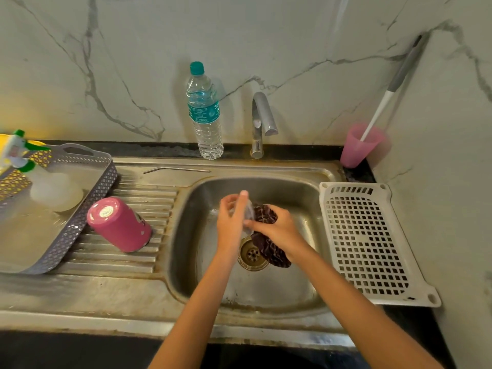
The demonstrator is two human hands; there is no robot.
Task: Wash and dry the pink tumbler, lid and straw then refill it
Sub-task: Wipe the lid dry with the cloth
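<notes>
Both hands meet over the sink [266,183] basin, close together. The left hand [231,218] pinches a clear lid [249,213], which is blurred and see-through, so its outline is hard to make out. The right hand [281,231] grips a dark maroon cloth [269,249] pressed against the lid. The cloth's loose end hangs down over part of the drain [250,253].

A steel tap [262,121] stands behind the basin, its spout above the hands. Beside it is a capped water bottle [205,113] with a teal label. A thin metal straw [175,170] lies on the sink's back ledge, well apart from the hands. To the right sits a white perforated basket [372,243]. Beyond that, in the corner, a pink cup [358,146] holds a brush [394,83] with a white and grey handle that leans on the wall.

The pink tumbler [119,225] stands base up on the ribbed drainboard [138,251], with a round sticker on its base. It is just beside a grey lattice tray [87,209] holding a spray bottle [16,153] and a cloudy clear container [56,193].

The steel surface is stained and dull, with a black edge behind it. The wall [106,62] is pale marble with grey veins.
</notes>
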